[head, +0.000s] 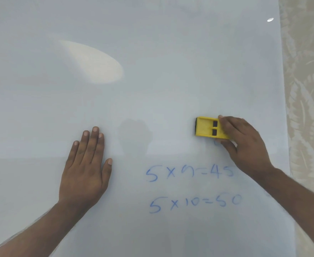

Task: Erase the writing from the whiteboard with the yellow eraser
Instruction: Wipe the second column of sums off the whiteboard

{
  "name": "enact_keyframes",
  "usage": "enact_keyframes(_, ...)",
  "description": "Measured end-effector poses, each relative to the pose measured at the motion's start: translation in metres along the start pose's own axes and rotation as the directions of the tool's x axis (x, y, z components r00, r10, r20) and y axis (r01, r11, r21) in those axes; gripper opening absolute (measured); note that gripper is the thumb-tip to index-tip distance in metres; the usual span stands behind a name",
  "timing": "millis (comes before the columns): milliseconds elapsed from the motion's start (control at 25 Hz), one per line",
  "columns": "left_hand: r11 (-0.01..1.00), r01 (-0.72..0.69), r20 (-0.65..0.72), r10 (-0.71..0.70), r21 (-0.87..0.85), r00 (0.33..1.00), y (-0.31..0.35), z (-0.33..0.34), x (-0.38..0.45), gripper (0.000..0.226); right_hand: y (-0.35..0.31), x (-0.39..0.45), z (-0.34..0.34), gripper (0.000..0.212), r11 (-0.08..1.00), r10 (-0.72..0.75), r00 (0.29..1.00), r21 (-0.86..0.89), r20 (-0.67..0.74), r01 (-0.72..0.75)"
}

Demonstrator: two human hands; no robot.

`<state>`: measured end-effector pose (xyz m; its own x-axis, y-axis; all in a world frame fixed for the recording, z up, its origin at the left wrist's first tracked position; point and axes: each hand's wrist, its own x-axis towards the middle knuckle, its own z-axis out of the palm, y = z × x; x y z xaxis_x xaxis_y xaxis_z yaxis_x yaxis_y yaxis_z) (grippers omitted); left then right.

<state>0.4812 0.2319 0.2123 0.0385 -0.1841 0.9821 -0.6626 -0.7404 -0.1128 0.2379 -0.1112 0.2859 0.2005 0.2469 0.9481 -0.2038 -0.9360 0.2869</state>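
Observation:
A glossy whiteboard (134,101) fills nearly the whole view. Two lines of blue writing sit at its lower right: "5 x 9 = 45" (189,173) and below it "5 x 10 = 50" (195,203). My right hand (245,143) grips the yellow eraser (206,128) by its right end and presses it flat on the board, just above the upper line. A small blue trace (216,143) shows under the eraser beside my thumb. My left hand (86,167) lies flat on the board with its fingers spread, left of the writing, holding nothing.
The board's right edge (286,108) runs top to bottom, with a beige leaf-patterned surface (308,89) beyond it. A bright oval light reflection (95,62) lies on the upper left of the board.

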Motion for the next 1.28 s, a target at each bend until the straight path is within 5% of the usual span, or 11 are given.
enact_keyframes(200,1.0,0.024,0.0,-0.024,0.01,1.0,0.007,0.003,-0.011,0.066,-0.024,-0.059,0.015,0.052,0.993,0.113,0.994,0.036,-0.004,-0.113)
enact_keyframes(400,1.0,0.018,0.008,-0.018,0.02,1.0,0.01,0.005,-0.017,0.067,-0.023,-0.067,0.008,0.052,0.998,-0.054,0.992,-0.011,0.114,0.056)
enact_keyframes(560,0.999,0.022,0.016,-0.022,0.024,1.0,0.012,0.007,-0.024,0.067,-0.042,-0.014,0.019,0.055,0.979,0.201,0.976,0.057,-0.079,-0.197)
enact_keyframes(640,0.999,0.025,0.021,-0.026,0.022,0.999,0.013,0.008,-0.027,0.067,-0.066,0.007,0.029,0.055,0.974,0.218,0.968,0.083,-0.125,-0.209)
enact_keyframes(880,1.0,0.013,0.044,-0.013,0.011,0.999,0.014,0.009,-0.037,0.067,-0.132,-0.021,0.051,0.051,0.987,-0.07,0.997,0.146,0.021,0.067)
enact_keyframes(1080,1.0,0.012,0.065,-0.013,0.006,0.998,0.016,0.008,-0.053,0.066,-0.1,-0.049,0.035,0.048,0.943,-0.332,0.937,0.034,0.112,0.331)
enact_keyframes(1280,0.999,0.037,0.069,-0.037,0.012,0.997,0.02,0.01,-0.066,0.066,-0.089,-0.018,0.034,0.052,0.996,0.005,1.0,0.091,-0.013,-0.004)
